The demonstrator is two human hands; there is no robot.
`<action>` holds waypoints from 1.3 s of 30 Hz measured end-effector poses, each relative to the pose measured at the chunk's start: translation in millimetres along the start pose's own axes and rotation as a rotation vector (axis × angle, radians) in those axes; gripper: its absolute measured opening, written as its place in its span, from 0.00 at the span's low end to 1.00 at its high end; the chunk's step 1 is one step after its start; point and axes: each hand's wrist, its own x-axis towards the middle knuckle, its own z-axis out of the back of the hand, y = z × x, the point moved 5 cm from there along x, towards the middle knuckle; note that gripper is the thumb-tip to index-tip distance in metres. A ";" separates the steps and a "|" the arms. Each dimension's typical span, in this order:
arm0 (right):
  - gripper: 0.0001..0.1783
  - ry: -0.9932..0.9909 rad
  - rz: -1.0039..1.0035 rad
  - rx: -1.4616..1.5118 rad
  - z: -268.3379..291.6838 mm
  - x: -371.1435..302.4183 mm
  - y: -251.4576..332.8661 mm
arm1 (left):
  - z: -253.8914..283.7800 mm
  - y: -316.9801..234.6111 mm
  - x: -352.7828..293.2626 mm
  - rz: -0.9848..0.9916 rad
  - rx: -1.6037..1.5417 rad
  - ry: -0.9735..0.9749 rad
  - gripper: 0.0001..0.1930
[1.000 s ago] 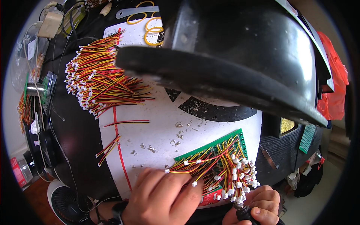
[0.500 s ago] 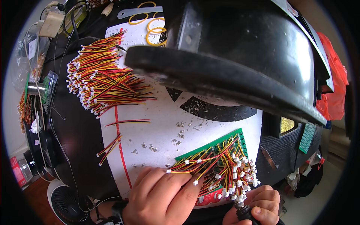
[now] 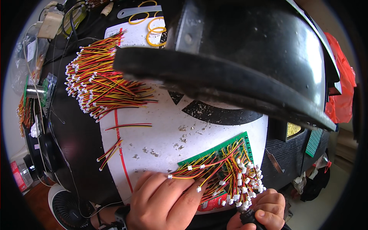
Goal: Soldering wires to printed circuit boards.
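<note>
A green circuit board (image 3: 214, 150) lies at the lower middle, thick with red, yellow and black wires that end in white plugs (image 3: 245, 180). My left hand (image 3: 165, 199) is at the board's near left side, its fingers bent and close together by the wires; their tips are hidden, so what they pinch cannot be made out. My right hand (image 3: 268, 211) grips the black handle of what looks like a soldering iron (image 3: 249, 217), below the bunch of plugs. Its metal collar shows, but the plugs cover its tip.
A large black round-rimmed housing (image 3: 245, 61) hangs over the far right. A white sheet (image 3: 134, 161) carries metal scraps and a big pile of plugged wires (image 3: 103, 80), with a few loose ones nearer. Solder spool (image 3: 35, 91) and small fan (image 3: 71, 209) stand left.
The view has shifted slightly, so the black housing reaches a little farther left. Both hands keep nearly the same pose; the handle in my right hand is tilted a little differently.
</note>
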 end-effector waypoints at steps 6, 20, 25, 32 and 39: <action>0.14 0.030 -0.008 -0.029 3.7 -1.9 -5.1 | -10.4 2.6 1.7 -0.010 -0.039 0.017 0.06; 0.14 0.018 -0.012 -0.009 0.4 0.3 -0.8 | -1.5 1.0 1.5 -0.008 -0.003 0.004 0.06; 0.15 0.033 -0.017 0.001 -0.5 1.0 0.4 | 0.6 0.0 0.6 -0.010 0.010 0.001 0.07; 0.15 -0.020 -0.002 0.023 2.5 -3.6 1.4 | -1.9 -0.4 1.1 -0.014 0.020 -0.013 0.07; 0.15 0.008 -0.014 0.002 1.8 -1.3 0.1 | -2.5 0.8 0.3 -0.014 0.008 -0.007 0.07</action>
